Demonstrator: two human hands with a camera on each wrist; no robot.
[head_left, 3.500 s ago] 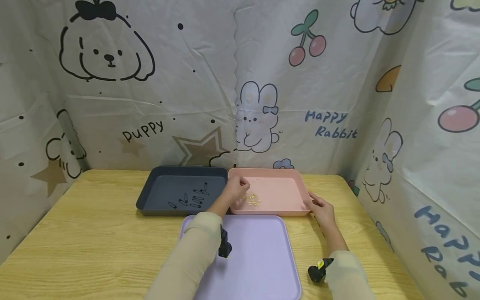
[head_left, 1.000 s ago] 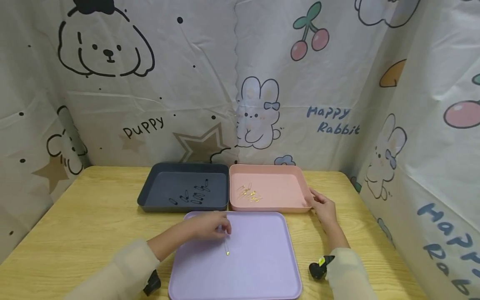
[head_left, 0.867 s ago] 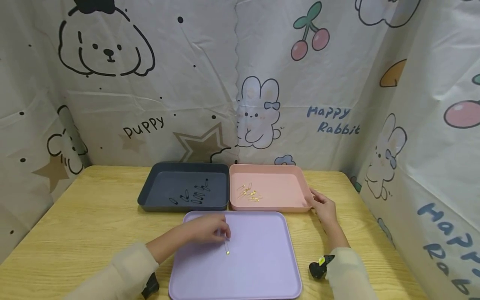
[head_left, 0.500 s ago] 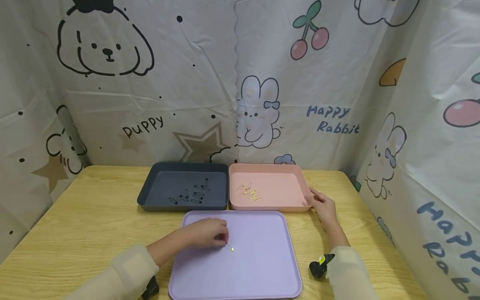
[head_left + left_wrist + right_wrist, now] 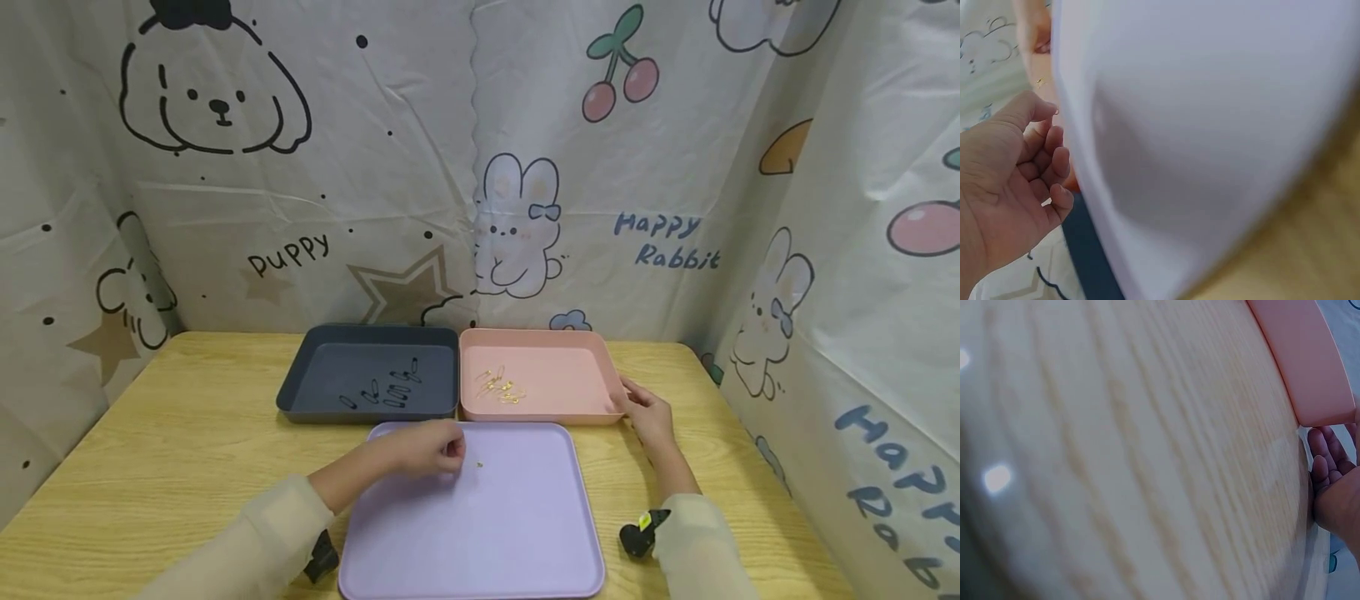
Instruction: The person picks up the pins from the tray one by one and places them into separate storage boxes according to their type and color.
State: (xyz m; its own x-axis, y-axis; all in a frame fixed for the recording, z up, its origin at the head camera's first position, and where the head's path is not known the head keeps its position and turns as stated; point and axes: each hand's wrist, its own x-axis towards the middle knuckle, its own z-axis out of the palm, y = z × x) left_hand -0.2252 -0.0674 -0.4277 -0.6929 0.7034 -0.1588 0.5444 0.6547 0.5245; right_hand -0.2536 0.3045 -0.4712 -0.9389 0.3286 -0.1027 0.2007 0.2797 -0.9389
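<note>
My left hand [image 5: 431, 448] is over the upper part of the lilac tray [image 5: 480, 542], its thumb and forefinger pinching a gold safety pin [image 5: 480, 464]. Only the pin's gold end shows clearly in the head view. In the left wrist view, a bit of gold [image 5: 1040, 82] appears beyond the fingertips, while the other fingers curl loosely. My right hand [image 5: 651, 421] holds the right front corner of the pink tray [image 5: 562, 375]; the right wrist view shows fingers at that corner [image 5: 1329, 412]. Several gold safety pins [image 5: 501, 387] lie in the pink tray's left part.
A dark grey tray [image 5: 322, 379] with several black safety pins [image 5: 397, 390] stands left of the pink one, side by side. Both are behind the lilac tray on the wooden table [image 5: 187, 475]. A printed curtain [image 5: 390, 167] closes off the back and sides.
My left hand came from the pink tray to over the lilac tray with the pin. Lately it rose slightly, and the pin swung from hanging down to pointing right. The right hand stayed put.
</note>
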